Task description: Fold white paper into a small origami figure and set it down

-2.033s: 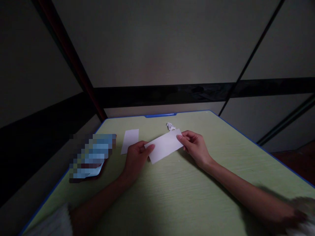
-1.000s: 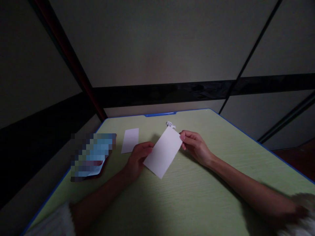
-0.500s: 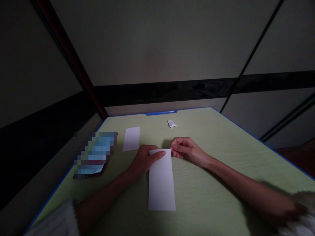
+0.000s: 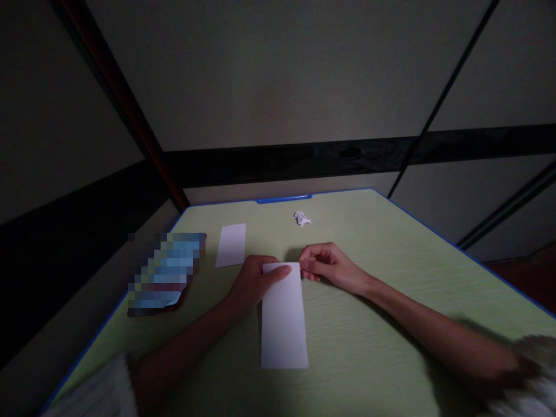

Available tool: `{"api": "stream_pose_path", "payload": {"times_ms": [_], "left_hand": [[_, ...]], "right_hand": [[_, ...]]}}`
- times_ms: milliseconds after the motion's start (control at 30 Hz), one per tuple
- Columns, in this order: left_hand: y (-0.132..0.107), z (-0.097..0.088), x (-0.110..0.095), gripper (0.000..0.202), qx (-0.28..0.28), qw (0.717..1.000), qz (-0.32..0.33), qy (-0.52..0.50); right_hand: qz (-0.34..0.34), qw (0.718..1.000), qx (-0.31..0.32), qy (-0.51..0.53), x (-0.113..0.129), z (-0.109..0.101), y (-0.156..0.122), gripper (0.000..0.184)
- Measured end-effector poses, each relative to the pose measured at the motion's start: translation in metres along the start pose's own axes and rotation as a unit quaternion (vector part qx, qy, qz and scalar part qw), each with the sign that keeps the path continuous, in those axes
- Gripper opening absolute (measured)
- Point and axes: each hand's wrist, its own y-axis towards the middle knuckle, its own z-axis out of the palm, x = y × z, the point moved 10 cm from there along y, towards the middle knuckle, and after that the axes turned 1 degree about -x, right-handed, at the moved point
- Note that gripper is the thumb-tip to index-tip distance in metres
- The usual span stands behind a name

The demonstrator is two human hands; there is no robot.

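White paper strip (image 4: pixel 284 318) lies flat mid-way across the bench (image 4: pixel 391 301), lengthwise toward the near edge. The left hand (image 4: pixel 254 281) rests on its far left corner, grip unclear to us, and the right hand (image 4: pixel 332 266) pinches the far right corner in a narrow grip; we judge it is being squared, and next both corners need holding steady.

A dim room in a home, it seems: a low green worktop (image 4: pixel 356 324) with blue edging stands against plain pale wall panels (image 4: pixel 278 75) framed by dark wooden strips (image 4: pixel 304 159).
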Motion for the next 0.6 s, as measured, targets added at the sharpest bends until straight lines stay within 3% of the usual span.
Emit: {"api": "stream_pose_path", "payload": {"times_ms": [333, 600], "left_hand": [[-0.001, 0.002, -0.001, 0.026, 0.003, 1.000, 0.002, -0.002], [0.000, 0.001, -0.003, 0.028, -0.008, 1.000, 0.021, 0.020]], "right_hand": [[-0.061, 0.990, -0.060, -0.113, 0.011, -0.005, -0.001, 0.009], [-0.122, 0.949, -0.109, -0.270, 0.026, -0.002, -0.006, 0.010]]}}
